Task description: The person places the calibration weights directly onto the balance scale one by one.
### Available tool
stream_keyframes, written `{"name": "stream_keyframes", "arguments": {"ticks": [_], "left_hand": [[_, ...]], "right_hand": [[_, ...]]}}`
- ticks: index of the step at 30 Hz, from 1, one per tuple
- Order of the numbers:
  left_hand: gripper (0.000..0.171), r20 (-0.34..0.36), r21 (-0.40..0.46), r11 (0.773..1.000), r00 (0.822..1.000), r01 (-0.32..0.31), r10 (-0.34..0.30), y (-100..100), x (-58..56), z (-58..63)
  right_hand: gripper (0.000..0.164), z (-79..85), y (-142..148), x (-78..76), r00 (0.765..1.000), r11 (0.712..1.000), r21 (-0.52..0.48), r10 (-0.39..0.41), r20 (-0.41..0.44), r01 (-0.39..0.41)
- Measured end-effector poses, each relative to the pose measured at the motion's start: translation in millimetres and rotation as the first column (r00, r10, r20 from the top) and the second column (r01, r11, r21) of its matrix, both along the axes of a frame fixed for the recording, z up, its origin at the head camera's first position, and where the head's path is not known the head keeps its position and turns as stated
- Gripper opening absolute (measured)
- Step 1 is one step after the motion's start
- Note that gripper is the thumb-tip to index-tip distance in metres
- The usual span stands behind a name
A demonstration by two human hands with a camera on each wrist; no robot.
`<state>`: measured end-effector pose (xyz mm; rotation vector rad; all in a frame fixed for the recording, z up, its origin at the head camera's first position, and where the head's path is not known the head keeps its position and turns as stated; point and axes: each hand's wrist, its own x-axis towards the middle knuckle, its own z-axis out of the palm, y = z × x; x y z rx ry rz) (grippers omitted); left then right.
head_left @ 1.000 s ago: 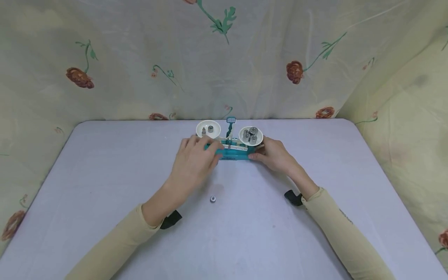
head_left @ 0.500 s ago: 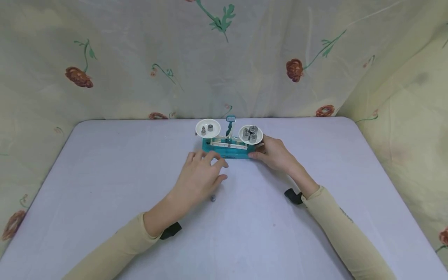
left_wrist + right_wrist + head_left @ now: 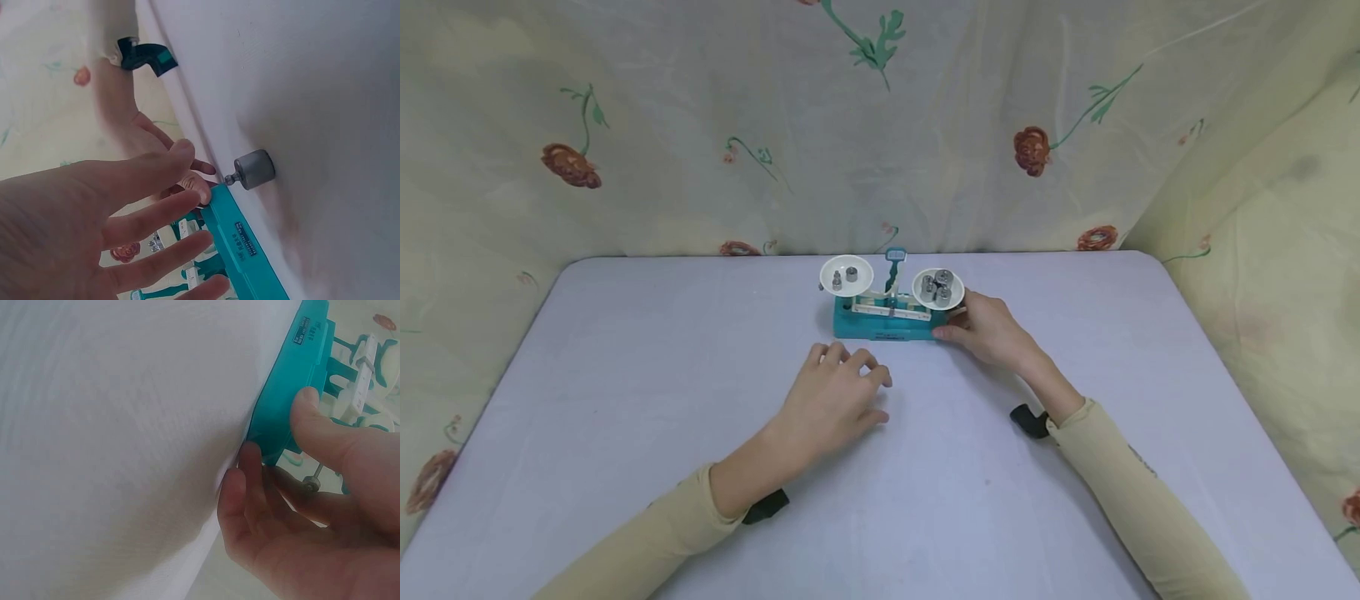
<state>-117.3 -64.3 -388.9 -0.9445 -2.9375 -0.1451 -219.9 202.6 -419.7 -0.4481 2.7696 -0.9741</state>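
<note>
A teal balance scale stands at the back middle of the table. Its left white pan carries two metal weights, a slim one and a wider one. Several metal weights crowd the right pan. My right hand grips the right end of the base, thumb on top and fingers around the end. In front of the scale hovers my left hand, empty, with fingers spread. A knobbed metal weight stands on the cloth beyond those fingertips in the left wrist view; the hand hides it in the head view.
A pale cloth covers the table. Flower-printed curtain hangs close behind its back edge and along the sides. Black straps show at both wrists.
My left hand has drawn back from the scale's left end toward the front, now covering the loose weight in the head view. The right hand stays on the base.
</note>
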Motion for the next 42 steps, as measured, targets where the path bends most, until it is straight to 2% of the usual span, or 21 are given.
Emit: {"name": "stream_keyframes", "arguments": {"ticks": [8, 16, 20, 24, 33, 42], "left_hand": [[0.041, 0.042, -0.094, 0.995, 0.999, 0.025, -0.021, 1, 2.4, -2.7], [0.037, 0.009, -0.162, 0.987, 1.0, 0.014, -0.013, -1, 4.2, -6.6], [0.036, 0.016, -0.183, 0.983, 1.0, 0.011, -0.009, -2, 4.7, -6.1], [0.033, 0.016, -0.184, 0.983, 1.0, 0.011, -0.008, -3, 5.4, -6.0], [0.017, -0.045, -0.135, 0.991, 0.999, 0.015, -0.021, -6, 4.3, -9.0], [0.018, -0.065, -0.113, 0.993, 0.997, 0.026, -0.034, -7, -0.8, -13.0]], "right_hand": [[0.058, 0.4, 0, -0.7, 1.0, 1.0, 0.001, 0.001, -0.001, -0.001], [0.063, -0.1, 0, -1.4, 1.0, 1.0, 0.008, 0.001, 0.007, -0.001], [0.063, 0.2, 0, -0.9, 1.0, 1.0, 0.013, 0.0, 0.01, 0.0], [0.062, 0.8, 0, -1.3, 1.0, 1.0, 0.014, -0.001, 0.014, 0.001], [0.062, 0.0, 0, -1.1, 1.0, 1.0, 0.003, -0.002, 0.012, 0.002], [0.06, -0.4, 0, -1.1, 1.0, 1.0, 0.006, -0.007, 0.008, 0.007]]}}
